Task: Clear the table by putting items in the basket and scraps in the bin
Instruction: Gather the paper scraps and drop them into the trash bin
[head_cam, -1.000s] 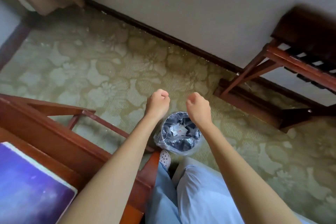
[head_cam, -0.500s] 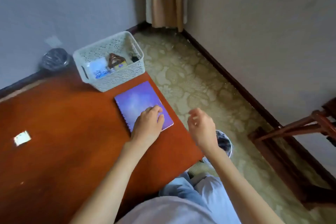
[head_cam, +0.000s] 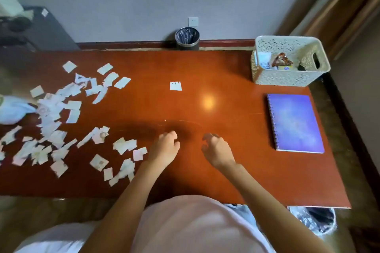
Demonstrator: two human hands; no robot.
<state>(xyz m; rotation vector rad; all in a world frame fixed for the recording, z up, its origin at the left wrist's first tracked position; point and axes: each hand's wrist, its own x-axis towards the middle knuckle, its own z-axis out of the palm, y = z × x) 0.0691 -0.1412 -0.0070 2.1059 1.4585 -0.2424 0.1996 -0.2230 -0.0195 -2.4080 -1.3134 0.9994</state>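
Hands (head_cam: 164, 148) (head_cam: 218, 153) off notebook (head_cam: 296, 123); scraps (head_cam: 53, 109) seemingly torn.

Paper scraps (head_cam: 53, 121) spread over the left of the table (head_cam: 226, 170), a lone scrap (head_cam: 175, 86) lies mid-back, a notebook (head_cam: 295, 122) lies right with the basket (head_cam: 287, 80) behind it, a bin (head_cam: 187, 38) stands behind the table, and another bin (head_cam: 314, 219) by its near-right corner.

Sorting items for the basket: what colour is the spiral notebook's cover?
The notebook has a purple-blue, cloudy cover; head view.
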